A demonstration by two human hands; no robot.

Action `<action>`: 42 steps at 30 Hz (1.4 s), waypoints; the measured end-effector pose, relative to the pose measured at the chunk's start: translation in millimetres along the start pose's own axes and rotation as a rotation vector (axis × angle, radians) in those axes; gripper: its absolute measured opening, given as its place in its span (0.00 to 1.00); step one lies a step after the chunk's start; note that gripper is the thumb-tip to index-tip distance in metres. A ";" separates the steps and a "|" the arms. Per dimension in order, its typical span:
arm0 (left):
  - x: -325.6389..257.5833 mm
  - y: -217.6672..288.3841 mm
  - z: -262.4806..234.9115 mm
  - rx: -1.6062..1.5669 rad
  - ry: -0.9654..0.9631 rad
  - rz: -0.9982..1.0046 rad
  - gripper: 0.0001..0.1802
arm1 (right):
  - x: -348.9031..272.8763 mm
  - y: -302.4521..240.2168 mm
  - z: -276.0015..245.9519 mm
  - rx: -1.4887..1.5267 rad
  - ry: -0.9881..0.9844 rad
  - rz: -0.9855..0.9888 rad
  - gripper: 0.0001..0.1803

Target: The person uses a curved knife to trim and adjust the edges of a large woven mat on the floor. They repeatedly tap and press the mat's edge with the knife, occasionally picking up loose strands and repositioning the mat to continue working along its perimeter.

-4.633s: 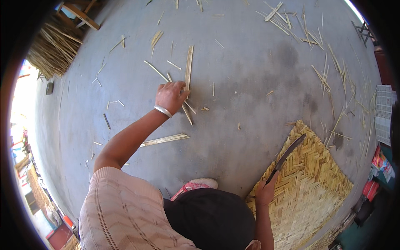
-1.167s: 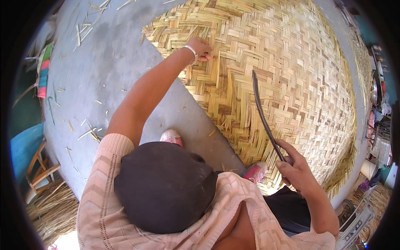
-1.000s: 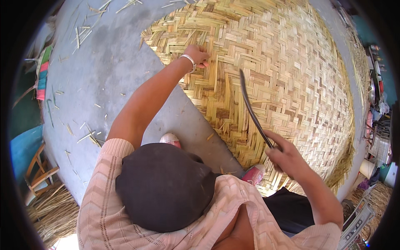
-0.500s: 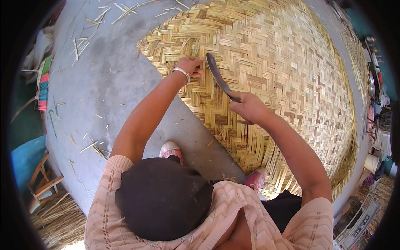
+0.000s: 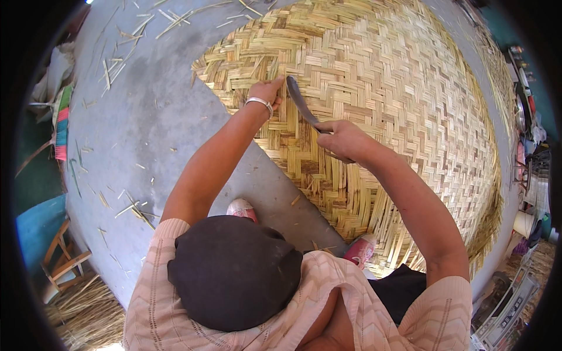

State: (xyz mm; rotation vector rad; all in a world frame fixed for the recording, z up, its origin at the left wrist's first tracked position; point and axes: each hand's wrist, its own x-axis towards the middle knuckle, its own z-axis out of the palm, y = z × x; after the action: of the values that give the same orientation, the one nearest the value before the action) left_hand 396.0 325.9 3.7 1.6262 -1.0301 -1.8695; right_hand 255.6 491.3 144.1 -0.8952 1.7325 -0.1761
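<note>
A large woven mat (image 5: pixel 404 111) of flat straw-coloured strips lies on the floor, its slanting edge facing me. My right hand (image 5: pixel 346 140) is wrapped round the handle of a dark curved knife (image 5: pixel 300 100), whose blade points up and left over the mat. Close to the blade tip, my left hand (image 5: pixel 267 93) rests at the mat's left part, fingers drawn together. A thin strip may be between those fingers, but it is too small to make out. A pale bangle (image 5: pixel 260 103) circles the left wrist.
Loose strip offcuts (image 5: pixel 136 212) are scattered over the grey floor (image 5: pixel 146 117) at the left. A wooden chair (image 5: pixel 64 260) and a heap of dry stalks (image 5: pixel 88 307) are at the lower left. My red-and-white shoe (image 5: pixel 360 250) touches the mat's near edge.
The knife and my right hand have shifted slightly up and left. My left hand has turned a little, its fingertips now nearer the blade's tip. The mat lies as before.
</note>
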 end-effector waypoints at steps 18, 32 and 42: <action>-17.7 12.3 4.6 0.025 -0.044 -0.096 0.11 | 37.7 4.0 69.6 -0.282 0.369 -0.129 0.28; 30.7 -6.1 12.0 0.272 0.019 -0.108 0.17 | 56.5 -5.6 59.8 -0.463 0.306 -0.059 0.21; -5.5 9.5 1.5 1.216 0.047 0.402 0.25 | -17.0 16.0 47.2 -0.621 0.190 0.014 0.24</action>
State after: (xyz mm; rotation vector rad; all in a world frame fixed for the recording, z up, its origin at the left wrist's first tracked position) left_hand 394.4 324.5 14.6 1.7361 -2.5109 -0.8775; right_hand 290.9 528.3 131.2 -1.3441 2.0082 0.3158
